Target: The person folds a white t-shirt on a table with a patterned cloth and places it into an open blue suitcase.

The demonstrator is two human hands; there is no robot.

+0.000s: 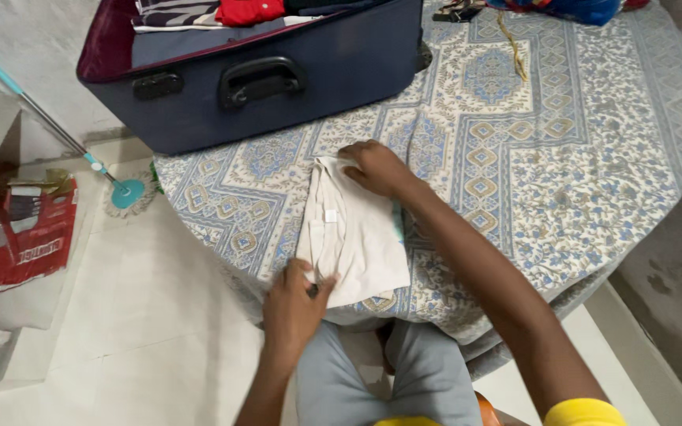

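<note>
Left hand (pixel 292 304) grips the near edge of a folded white garment (pixel 353 233), with the fingers curled and pinching the cloth at its lower left corner. This garment lies on a bed (pixel 578 158) covered with a blue and beige patterned sheet, close to the bed's near edge, and a small white tag shows on it. Right hand (pixel 376 167) rests on the far end of the garment, fingers bent and pressed down on the cloth. Beyond the garment stands an open navy suitcase (pixel 278 79) with a black handle, and a red piece of clothing (pixel 248 10) lies inside it. Left of the garment, on the floor, a teal mop (pixel 124 192) stands beside a red box (pixel 21 237).
</note>
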